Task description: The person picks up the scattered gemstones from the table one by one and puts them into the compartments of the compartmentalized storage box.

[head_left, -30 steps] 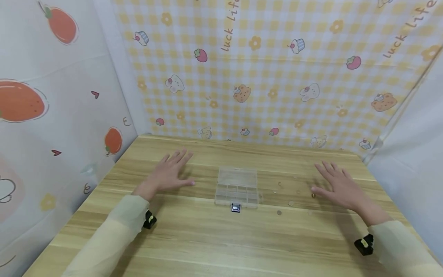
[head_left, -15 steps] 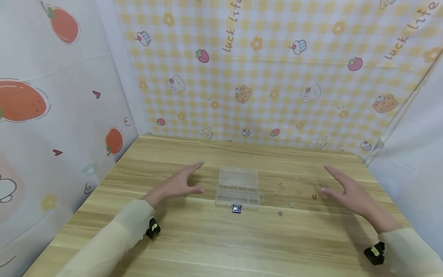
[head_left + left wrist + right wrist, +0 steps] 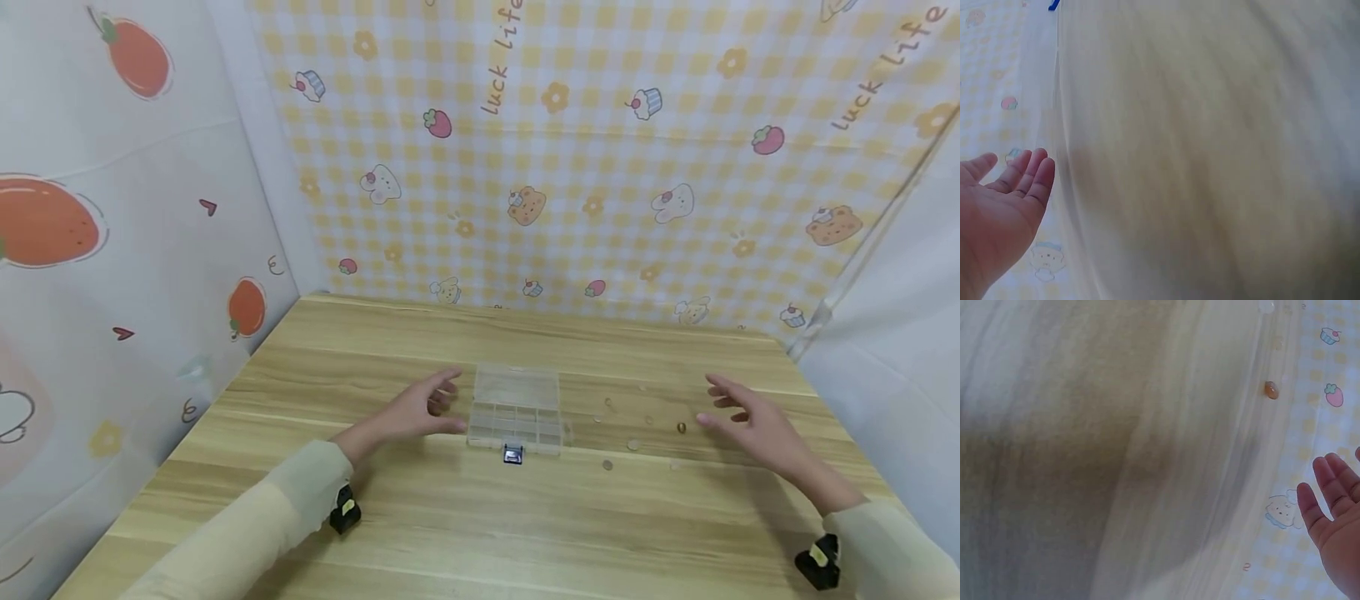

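1. A clear plastic box (image 3: 516,408) sits near the middle of the wood-grain worktop (image 3: 525,542), its transparent lid (image 3: 517,386) folded back flat, thin walls dividing the base into small compartments
2. A small dark piece (image 3: 513,454) with a bluish sheen is at the box's front edge; its pale marking is too small to read
3. Right of the box lie scattered small bits: a glossy amber-brown bead (image 3: 682,427), a dark grey disc (image 3: 607,465) and several pale pieces (image 3: 633,445)
4. The left hand (image 3: 416,410) is just beside the box's left edge, fingers loosely bent, thumb well apart, holding nothing; contact cannot be told
5. The right hand (image 3: 761,429) is near the bead, half open, its fingers gripping nothing
6. The yellow-checked cloth (image 3: 555,150) behind reads "luck life" twice
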Demonstrator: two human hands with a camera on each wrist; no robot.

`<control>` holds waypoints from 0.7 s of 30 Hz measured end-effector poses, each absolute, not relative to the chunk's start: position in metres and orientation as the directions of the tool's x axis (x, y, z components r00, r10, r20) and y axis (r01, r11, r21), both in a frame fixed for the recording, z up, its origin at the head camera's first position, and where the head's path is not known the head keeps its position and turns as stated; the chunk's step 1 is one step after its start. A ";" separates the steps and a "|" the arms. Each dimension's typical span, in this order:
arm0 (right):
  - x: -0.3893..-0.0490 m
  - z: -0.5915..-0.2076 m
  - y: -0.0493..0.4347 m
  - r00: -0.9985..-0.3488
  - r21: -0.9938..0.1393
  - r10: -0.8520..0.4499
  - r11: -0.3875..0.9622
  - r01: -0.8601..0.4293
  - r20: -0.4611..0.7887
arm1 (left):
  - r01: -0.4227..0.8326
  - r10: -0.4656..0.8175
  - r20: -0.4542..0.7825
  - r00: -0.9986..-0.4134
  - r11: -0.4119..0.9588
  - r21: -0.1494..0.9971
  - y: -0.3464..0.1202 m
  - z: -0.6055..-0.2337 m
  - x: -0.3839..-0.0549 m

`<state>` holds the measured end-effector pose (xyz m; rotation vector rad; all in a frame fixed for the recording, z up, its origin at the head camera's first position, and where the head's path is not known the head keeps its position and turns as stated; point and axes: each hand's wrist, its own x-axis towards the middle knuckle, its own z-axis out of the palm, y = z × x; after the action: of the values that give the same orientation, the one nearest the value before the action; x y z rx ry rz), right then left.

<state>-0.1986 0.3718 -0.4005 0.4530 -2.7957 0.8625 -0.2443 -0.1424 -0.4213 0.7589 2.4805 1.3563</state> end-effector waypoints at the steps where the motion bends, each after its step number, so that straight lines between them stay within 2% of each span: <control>1: -0.198 -0.401 0.373 -0.942 -0.531 -0.226 0.781 -0.328 0.249 | 0.320 0.529 0.047 -0.848 0.437 0.840 -0.141 -0.422 -0.244; 9: -0.196 -0.404 0.377 -0.973 -0.623 -0.177 0.747 -0.231 0.148 | 0.204 0.490 -0.035 -0.871 0.426 0.881 -0.129 -0.425 -0.239; 21: -0.202 -0.418 0.384 -0.985 -0.713 -0.163 0.684 -0.156 0.059 | 0.133 0.477 -0.087 -0.874 0.408 0.903 -0.119 -0.426 -0.238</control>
<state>-0.2025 0.3836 -0.4182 0.2736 -2.8904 1.2225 -0.2377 -0.1192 -0.4261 0.5280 2.3374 1.4547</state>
